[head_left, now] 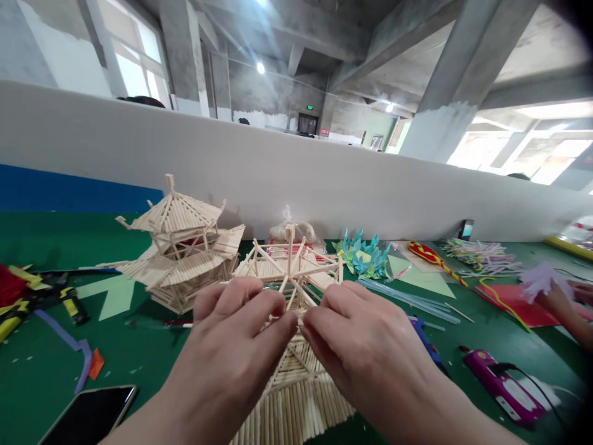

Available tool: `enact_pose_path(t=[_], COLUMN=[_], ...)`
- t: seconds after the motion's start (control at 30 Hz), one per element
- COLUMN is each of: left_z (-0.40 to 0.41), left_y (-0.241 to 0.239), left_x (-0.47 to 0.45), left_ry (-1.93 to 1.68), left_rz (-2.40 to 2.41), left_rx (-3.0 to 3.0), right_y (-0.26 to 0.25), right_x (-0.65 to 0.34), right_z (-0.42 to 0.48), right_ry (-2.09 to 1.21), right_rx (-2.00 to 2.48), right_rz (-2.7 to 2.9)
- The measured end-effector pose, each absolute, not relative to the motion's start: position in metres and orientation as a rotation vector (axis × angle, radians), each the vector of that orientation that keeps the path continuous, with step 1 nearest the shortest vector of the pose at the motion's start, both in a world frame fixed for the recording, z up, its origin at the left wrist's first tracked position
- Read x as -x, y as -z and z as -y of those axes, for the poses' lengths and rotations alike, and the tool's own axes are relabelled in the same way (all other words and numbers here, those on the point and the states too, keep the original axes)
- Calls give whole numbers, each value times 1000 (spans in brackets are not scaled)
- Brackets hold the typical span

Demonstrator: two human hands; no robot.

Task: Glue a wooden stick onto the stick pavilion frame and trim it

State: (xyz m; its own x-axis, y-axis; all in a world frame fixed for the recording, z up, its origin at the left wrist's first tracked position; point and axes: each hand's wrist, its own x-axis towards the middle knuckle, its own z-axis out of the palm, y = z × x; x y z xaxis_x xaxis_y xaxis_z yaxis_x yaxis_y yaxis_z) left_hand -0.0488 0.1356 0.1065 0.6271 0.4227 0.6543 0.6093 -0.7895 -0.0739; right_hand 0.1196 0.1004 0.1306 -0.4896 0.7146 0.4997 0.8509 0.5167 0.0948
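Observation:
In the middle stands a pavilion model (296,402) built from thin wooden sticks, with a slatted lower roof and an open upper frame (290,250) around a central post. My left hand (241,334) is closed at its near side, thumb and forefinger pinched together. My right hand (359,337) is closed as well, its fingertips almost meeting the left ones. Both pinch at the stick frame; the exact sticks between the fingertips are hidden. Behind my left hand stands another stick pavilion (180,247) with a pointed slatted roof.
A phone (90,417) and yellow-black pliers (74,306) lie left. At right are a blue glue gun (426,343), clear glue sticks (412,300), a purple power bank (503,383) and another person's hand (551,296) holding purple paper. A white partition (370,185) runs behind.

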Motion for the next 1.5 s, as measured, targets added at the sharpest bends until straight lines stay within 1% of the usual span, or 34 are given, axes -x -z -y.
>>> enact_pose_path(t=[0.2, 0.3, 0.5, 1.0, 1.2, 1.5], left_z=[-140, -140, -140, -148, -151, -151], left_y=[-104, -104, -102, -100, -100, -101], left_x=[51, 49, 49, 50, 50, 51], left_ry=[997, 1034, 1073, 1052, 1088, 1050], left_rz=[763, 797, 827, 726, 715, 699], left_rx=[2545, 2558, 2567, 2602, 2623, 2654], right_y=[-133, -119, -95, -89, -87, -86], right_x=[-140, -157, -166, -155, -153, -151], right_z=[-85, -82, -88, -92, -93, -93], right_ry=[147, 75, -221, -279, -319, -342], right_rx=[1365, 1421, 1411, 1333, 1371, 1371], right_rz=[2218, 2077, 1907, 1759, 1722, 1698])
